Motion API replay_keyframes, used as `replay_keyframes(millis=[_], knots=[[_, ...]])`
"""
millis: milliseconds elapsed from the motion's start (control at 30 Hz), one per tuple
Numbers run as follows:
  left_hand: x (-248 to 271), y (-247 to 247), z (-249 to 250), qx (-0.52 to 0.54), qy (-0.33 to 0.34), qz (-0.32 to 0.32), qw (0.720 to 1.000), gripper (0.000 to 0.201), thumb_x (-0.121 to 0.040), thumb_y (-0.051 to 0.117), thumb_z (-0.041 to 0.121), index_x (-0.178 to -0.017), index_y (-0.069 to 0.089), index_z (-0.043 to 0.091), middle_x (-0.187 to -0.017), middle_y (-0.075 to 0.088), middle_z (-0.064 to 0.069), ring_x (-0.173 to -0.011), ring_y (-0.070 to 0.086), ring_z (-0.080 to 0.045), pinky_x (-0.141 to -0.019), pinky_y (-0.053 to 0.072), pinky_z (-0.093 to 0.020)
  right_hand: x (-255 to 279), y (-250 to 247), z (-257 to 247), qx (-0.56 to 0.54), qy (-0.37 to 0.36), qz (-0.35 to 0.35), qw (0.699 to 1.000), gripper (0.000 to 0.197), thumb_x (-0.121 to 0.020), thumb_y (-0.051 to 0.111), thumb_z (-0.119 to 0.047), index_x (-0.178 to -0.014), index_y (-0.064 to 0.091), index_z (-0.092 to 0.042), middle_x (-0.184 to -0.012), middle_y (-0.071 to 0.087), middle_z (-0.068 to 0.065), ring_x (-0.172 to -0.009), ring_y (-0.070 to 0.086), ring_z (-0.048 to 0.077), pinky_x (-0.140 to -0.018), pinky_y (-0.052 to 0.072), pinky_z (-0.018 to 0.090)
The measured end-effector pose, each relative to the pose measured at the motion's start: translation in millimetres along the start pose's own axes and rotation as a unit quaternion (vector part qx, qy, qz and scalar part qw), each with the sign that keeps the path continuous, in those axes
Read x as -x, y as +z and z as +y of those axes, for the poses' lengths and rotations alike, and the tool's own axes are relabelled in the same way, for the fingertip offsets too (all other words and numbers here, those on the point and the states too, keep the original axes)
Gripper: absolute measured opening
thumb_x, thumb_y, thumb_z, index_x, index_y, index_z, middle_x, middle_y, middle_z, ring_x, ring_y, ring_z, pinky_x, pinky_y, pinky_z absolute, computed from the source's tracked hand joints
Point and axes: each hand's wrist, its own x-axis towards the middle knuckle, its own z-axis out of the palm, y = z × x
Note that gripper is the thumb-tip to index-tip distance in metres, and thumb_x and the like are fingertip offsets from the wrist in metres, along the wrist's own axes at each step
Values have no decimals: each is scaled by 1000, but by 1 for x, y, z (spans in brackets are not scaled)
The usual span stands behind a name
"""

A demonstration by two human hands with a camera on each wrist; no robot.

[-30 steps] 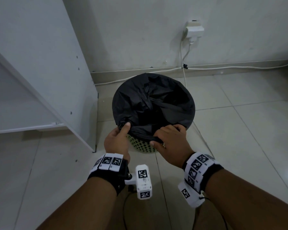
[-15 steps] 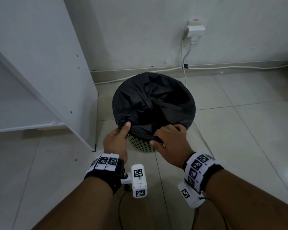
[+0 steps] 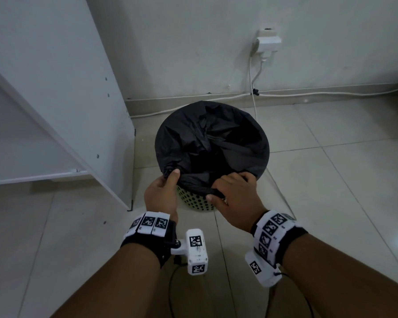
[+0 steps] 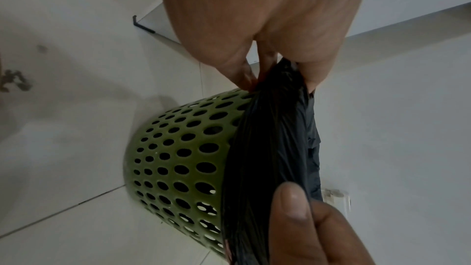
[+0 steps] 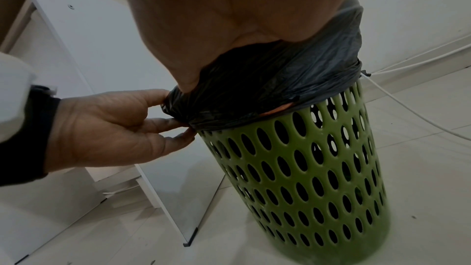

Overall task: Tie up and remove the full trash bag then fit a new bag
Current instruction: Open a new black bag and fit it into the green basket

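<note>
Both hands (image 3: pixel 161 193) (image 3: pixel 236 198) pinch bag (image 3: pixel 211 143) (near rim).

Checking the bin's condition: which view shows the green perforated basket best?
Right wrist: the green basket shows nearly full height below the black bag. Left wrist shows one side; head shows only a sliver between the hands.

black trash bag (image 3: pixel 213 143) | crinkly, mouth open, folded over the rim | lining a green perforated bin (image 5: pixel 305 168) | bin upright on the tiled floor, near the wall
</note>
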Motion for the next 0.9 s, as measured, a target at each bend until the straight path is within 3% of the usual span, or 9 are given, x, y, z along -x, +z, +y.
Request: replay_keyframes(millis=[133,233,333,433,533,600,667,800,900], knots=[[-6,-2,-5,-16,-48,-16,999,23,-90,70,42,-73,68,27,-84,68,4,-83,63,-13,-81,50,-30,1,1,0,1,-4,6,1000,35,-88,42,-57,-89,62,-28,-80,57,-12,-87,56,15,-93,33,41],[-12,-2,-8,-6,-66,-14,998,31,-82,72,47,-68,70,20,-81,72,-2,-86,66,-20,-88,51,-39,0,1,1,1,-4,6,1000,35,-88,42,-57,-88,62,-28,-79,57,-12,-88,56,15,-93,33,41],[-14,0,-9,20,-63,-18,998,30,-80,73,48,-81,75,17,-94,77,-6,-94,72,-23,-90,55,-38,-1,2,0,6,1,1,1000,35,-89,41,-57,-89,61,-29,-81,58,-11,-89,56,16,-94,32,41],[-15,4,-10,89,-99,-16,991,39,-84,76,39,-107,69,9,-109,74,-11,-97,72,-20,-88,57,-34,-1,4,0,16,6,-4,1000,34,-90,39,-58,-90,59,-30,-84,59,-10,-92,55,16,-94,28,39],[-14,7,-4,125,-136,31,982,99,-58,89,46,-141,51,9,-131,67,-12,-113,69,-22,-102,53,-41,-2,4,-2,18,16,-13,1000,35,-90,38,-58,-90,58,-31,-85,58,-10,-93,54,16,-94,28,39],[-20,8,-5,110,-126,49,985,114,-45,90,51,-142,50,9,-133,66,-12,-115,68,-23,-103,52,-42,-3,3,-3,20,14,-15,1000,36,-90,37,-58,-90,59,-30,-85,59,-10,-93,55,17,-94,27,39],[-22,9,-6,100,-122,57,986,113,-40,89,54,-139,55,11,-133,66,-11,-115,68,-23,-103,52,-42,-3,1,-4,22,16,-13,1000,37,-89,37,-58,-90,60,-29,-85,59,-9,-92,55,18,-93,27,39],[-21,11,0,74,-128,55,987,105,-47,84,54,-139,56,12,-133,66,-9,-119,64,-26,-105,48,-42,-1,-1,-5,2,3,-24,1000,45,-91,32,-60,-93,63,-27,-87,61,-9,-95,56,19,-96,24,37],[-25,10,-1,71,-123,41,989,102,-51,81,56,-139,55,11,-133,65,-10,-119,63,-29,-104,50,-46,-1,-6,1,-85,-11,-10,996,51,-94,29,-55,-106,69,-26,-102,66,-7,-111,54,19,-102,22,33]])
